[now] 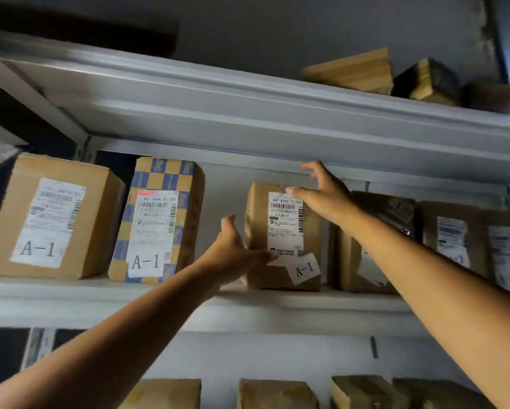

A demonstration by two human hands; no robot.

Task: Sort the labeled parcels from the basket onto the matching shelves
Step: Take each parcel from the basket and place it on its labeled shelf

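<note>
the small a-1 parcel [280, 234] stands upright on the a-1 shelf [100, 293], at 3 o'clock of the checkered a-1 box [159, 219]; best to square it label-out and nudge it back from the shelf edge. the left hand [233, 255] lies flat, fingers straight, against its lower left face, arm reaching up from 7 o'clock. the right hand [321, 193] hovers spread at its top right corner, gripping nothing.

Grey wall [277, 31] behind; dark blurred bar [82, 31] at upper left.
</note>
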